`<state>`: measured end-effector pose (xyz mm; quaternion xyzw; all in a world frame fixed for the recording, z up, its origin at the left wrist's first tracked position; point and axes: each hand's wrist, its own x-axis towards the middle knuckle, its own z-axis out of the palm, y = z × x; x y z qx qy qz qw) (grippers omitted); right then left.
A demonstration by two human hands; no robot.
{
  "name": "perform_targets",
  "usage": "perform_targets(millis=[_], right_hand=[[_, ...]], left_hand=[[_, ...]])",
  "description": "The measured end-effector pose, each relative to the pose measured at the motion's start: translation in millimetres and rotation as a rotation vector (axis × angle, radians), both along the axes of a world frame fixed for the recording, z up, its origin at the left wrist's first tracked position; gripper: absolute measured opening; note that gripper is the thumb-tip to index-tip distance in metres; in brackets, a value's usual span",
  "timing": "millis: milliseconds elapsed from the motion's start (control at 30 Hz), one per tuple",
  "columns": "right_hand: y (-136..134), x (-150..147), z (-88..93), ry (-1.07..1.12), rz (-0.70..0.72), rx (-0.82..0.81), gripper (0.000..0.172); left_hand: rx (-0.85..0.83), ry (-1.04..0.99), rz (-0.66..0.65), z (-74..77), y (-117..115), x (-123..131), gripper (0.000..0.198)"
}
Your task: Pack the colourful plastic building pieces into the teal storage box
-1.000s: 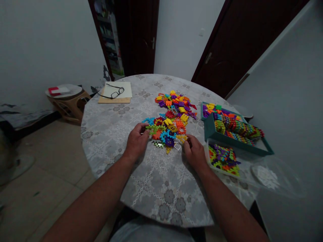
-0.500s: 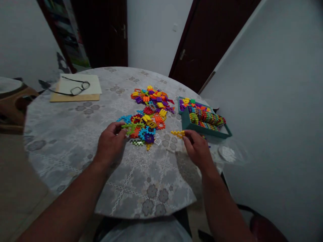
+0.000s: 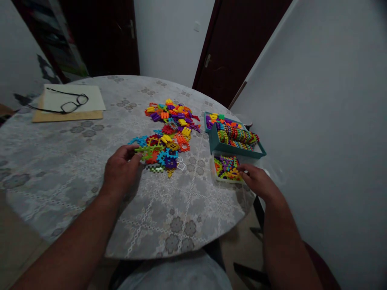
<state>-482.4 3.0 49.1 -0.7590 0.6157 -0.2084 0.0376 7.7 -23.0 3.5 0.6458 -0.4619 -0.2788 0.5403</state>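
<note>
My left hand, thumb against fingers, grips a lime-green notched plastic building piece at the left edge of a colourful pile of interlocking building pieces. On the right, my right hand reaches over the right side of a clear plastic tub. Its fingers are bent together at small building pieces of yellow, purple, orange and green inside. Whether the fingertips still hold a piece is too small to make out.
Behind the tub stands a teal box with rows of stacked pieces, and beyond it a shallower teal tray of loose pieces. Glasses lie on paper at the left. A patterned cloth covers the round table.
My right hand has moved right with the yellow triangular piece, which no longer shows apart, and is now at the tub. The view has turned rightward. My left hand keeps the green piece.
</note>
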Motion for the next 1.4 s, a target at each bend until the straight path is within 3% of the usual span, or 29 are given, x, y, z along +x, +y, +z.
perform_targets(millis=[100,167,300,367,567,767,900,1133,1300,1400], right_hand=[[-4,24,-2.5,0.002,-0.042,-0.213,0.029],[-3,55,-2.0,-0.049,0.03,-0.235,0.029],[0,138,-5.4,-0.159,0.348,-0.055,0.023],[-2,177,-10.9,-0.162,0.44,0.018,0.027],[-23,245,-31.1,0.048,0.339,0.099,0.034],[-26,254,-54.2,-0.077,0.314,0.018,0.015],[-29,245,-60.8,-0.232,0.328,-0.086,0.018],[-33,237,-53.2,-0.57,0.142,-0.169,0.023],[-29,237,-49.8,-0.625,0.338,-0.092,0.021],[-26,238,-46.7,-0.595,0.494,-0.042,0.021]], left_hand=[[-0.014,-0.057,0.019,0.9,1,-2,0.027],[-0.022,-0.055,0.01,0.1,0,-3,0.027],[-0.042,-0.037,0.0,-2.7,0,-4,0.024],[-0.054,-0.037,-0.004,-3.2,1,-5,0.022],[-0.048,-0.015,-0.023,-2.8,3,-7,0.022],[-0.02,-0.022,-0.052,-3.5,4,-7,0.025],[-0.033,0.02,-0.111,0.7,5,-8,0.025],[-0.037,-0.007,-0.421,5.8,13,-12,0.018],[-0.213,-0.106,-0.625,3.4,16,-17,0.016],[-0.215,-0.173,-0.71,0.9,17,-19,0.017]])
